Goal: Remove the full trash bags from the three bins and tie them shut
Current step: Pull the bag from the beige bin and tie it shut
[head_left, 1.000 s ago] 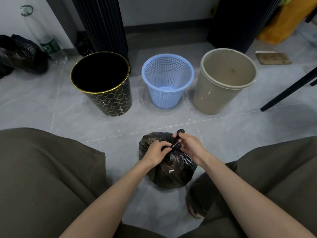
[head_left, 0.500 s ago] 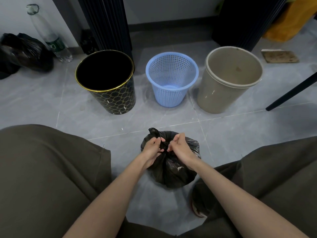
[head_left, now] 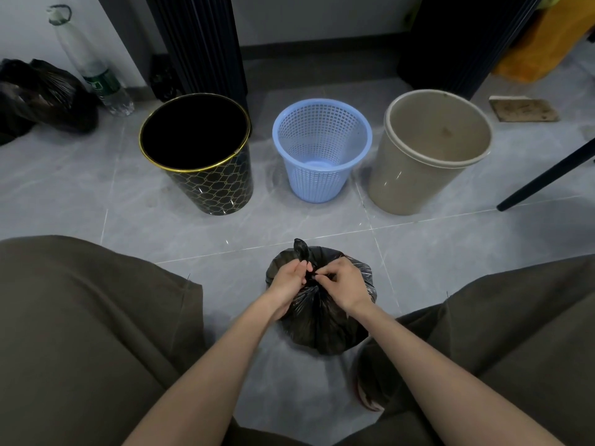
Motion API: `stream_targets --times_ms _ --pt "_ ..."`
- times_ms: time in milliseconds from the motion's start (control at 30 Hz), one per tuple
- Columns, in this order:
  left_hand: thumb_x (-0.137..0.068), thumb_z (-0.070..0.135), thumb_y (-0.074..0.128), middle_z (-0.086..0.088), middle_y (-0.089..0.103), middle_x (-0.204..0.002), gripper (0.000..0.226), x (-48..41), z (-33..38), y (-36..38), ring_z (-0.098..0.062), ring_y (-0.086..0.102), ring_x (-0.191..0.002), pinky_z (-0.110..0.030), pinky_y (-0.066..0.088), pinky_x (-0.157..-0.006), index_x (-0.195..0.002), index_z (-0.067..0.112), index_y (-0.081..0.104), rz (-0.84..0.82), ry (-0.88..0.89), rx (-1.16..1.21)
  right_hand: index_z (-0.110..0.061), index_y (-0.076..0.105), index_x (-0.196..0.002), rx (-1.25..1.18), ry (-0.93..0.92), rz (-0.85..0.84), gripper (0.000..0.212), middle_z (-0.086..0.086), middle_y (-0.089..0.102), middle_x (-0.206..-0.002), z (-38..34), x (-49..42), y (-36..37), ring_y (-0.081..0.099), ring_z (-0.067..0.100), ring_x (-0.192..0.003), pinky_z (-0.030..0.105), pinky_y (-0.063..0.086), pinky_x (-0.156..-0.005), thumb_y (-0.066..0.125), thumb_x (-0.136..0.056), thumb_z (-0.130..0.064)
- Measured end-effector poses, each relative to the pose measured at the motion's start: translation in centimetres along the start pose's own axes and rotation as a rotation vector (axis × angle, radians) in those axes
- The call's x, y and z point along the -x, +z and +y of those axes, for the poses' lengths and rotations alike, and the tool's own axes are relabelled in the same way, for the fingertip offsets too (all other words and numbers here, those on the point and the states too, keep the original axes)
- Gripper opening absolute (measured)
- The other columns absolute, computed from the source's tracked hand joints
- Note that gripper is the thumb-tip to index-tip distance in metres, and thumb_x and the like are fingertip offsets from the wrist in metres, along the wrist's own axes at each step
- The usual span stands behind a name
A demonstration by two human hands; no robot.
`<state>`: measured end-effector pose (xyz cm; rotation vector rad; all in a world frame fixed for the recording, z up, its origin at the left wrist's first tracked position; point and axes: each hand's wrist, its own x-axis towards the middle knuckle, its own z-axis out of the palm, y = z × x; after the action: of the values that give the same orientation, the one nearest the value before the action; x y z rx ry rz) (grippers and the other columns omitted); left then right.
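A full black trash bag (head_left: 318, 320) sits on the grey floor tiles between my knees. My left hand (head_left: 288, 283) grips its gathered neck, and a short black tail sticks up above my fingers. My right hand (head_left: 343, 283) pinches the plastic at the knot beside it. Behind the bag stand three bins with no bags in them: a black bin with a gold rim (head_left: 206, 188), a blue mesh basket (head_left: 317, 178) and a beige bin (head_left: 415, 181).
Two more black bags (head_left: 42, 98) lie at the far left by the wall, beside a plastic bottle (head_left: 96, 75). A dark chair leg (head_left: 544, 178) slants in at the right. A cardboard scrap (head_left: 523, 109) and a yellow bag (head_left: 547, 43) lie at the back right.
My hands have come together at the bag's neck. The tail that my right hand held up a second ago now sticks up above my left hand.
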<state>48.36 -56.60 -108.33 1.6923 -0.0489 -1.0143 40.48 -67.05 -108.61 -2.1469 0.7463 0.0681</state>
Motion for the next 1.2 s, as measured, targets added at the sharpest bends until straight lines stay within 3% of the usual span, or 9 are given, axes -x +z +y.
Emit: stream_targets --times_ms 167,300,467,600,733,833,967,1100,1200 --pt "-0.100 0.011 0.033 -0.006 0.054 -0.093 0.024 0.2 0.4 -0.3 -0.010 0.046 -0.080 -0.030 0.042 -0.097 -0.097 0.011 0.057 0.018 0.034 0.000 -0.012 0.076 -0.091 -0.210 0.102 0.046 0.013 -0.005 0.071 -0.091 0.1 0.1 -0.2 0.061 0.004 -0.085 0.001 0.037 -0.070 0.068 -0.084 -0.020" --pt "-0.094 0.005 0.046 -0.013 0.059 -0.118 0.023 0.1 -0.5 -1.1 -0.019 0.053 -0.108 -0.016 0.033 -0.096 -0.111 0.001 0.061 -0.007 0.201 -0.510 -0.014 0.075 -0.089 -0.422 0.194 0.063 0.011 -0.006 0.070 -0.073 -0.1 0.1 -0.6 0.062 0.003 -0.078 0.017 0.043 -0.082 0.067 -0.085 -0.020" --pt "-0.089 0.018 0.060 -0.005 0.067 -0.113 0.020 0.8 0.1 -1.7 -0.021 0.061 -0.105 -0.024 0.041 -0.093 -0.106 0.012 0.067 -0.042 0.333 -0.999 -0.028 0.075 -0.086 -0.025 0.146 0.026 0.017 -0.006 0.071 -0.074 -0.5 0.6 -1.2 0.061 0.008 -0.069 0.026 0.048 -0.072 0.059 -0.088 -0.033" --pt "-0.088 0.019 0.061 -0.007 0.071 -0.096 0.014 1.7 2.3 -1.9 -0.024 0.064 -0.090 -0.028 0.045 -0.084 -0.094 0.012 0.072 -0.060 0.414 -1.054 -0.033 0.072 -0.100 0.296 -0.026 -0.094 0.020 -0.007 0.072 -0.103 -0.5 0.8 -1.7 0.062 0.018 -0.102 0.030 0.047 -0.081 0.054 -0.091 -0.035" --pt "-0.081 0.018 0.068 -0.001 0.072 -0.090 0.009 1.3 3.9 -1.8 -0.016 0.064 -0.085 -0.024 0.046 -0.080 -0.087 0.015 0.073 -0.015 0.490 -0.994 -0.031 0.068 -0.113 0.374 -0.169 -0.251 0.026 -0.003 0.066 -0.111 -0.2 0.8 -2.0 0.056 0.020 -0.109 0.033 0.046 -0.085 0.049 -0.095 -0.030" --pt "-0.078 0.018 0.071 0.003 0.067 -0.071 0.006 1.3 4.3 -1.6 -0.010 0.058 -0.064 -0.016 0.046 -0.067 -0.082 0.015 0.074 0.054 0.469 -0.852 -0.022 0.069 -0.106 0.343 -0.174 -0.313 0.024 -0.004 0.060 -0.095 0.0 0.9 -2.0 0.052 0.022 -0.107 0.035 0.042 -0.090 0.048 -0.096 -0.026" --pt "-0.077 0.016 0.072 0.009 0.058 -0.058 0.004 1.7 4.7 -0.6 -0.004 0.053 -0.050 -0.005 0.039 -0.055 -0.079 0.014 0.075 0.062 0.486 -0.742 -0.010 0.067 -0.076 0.272 -0.155 -0.287 0.025 -0.007 0.050 -0.074 -0.5 1.2 -1.9 0.052 0.015 -0.081 0.027 0.038 -0.075 0.056 -0.089 -0.028" --pt "-0.085 0.021 0.064 -0.002 0.071 -0.082 0.013 1.1 4.0 -0.5 -0.014 0.063 -0.069 -0.028 0.052 -0.073 -0.090 0.012 0.072 0.089 0.420 -0.656 -0.028 0.061 -0.053 0.100 -0.030 -0.229 0.037 -0.016 0.057 -0.050 -0.5 1.3 -2.3 0.053 -0.004 -0.057 0.011 0.036 -0.058 0.058 -0.090 -0.032" --pt "-0.091 0.040 0.053 -0.007 0.064 -0.098 0.035 1.0 3.0 -0.6 -0.021 0.060 -0.090 -0.034 0.047 -0.082 -0.109 0.011 0.058 0.028 0.314 -0.826 -0.014 0.073 -0.067 0.001 0.016 -0.229 0.034 -0.009 0.072 -0.071 -0.6 1.2 -2.3 0.060 -0.003 -0.067 0.009 0.039 -0.066 0.056 -0.092 -0.029"
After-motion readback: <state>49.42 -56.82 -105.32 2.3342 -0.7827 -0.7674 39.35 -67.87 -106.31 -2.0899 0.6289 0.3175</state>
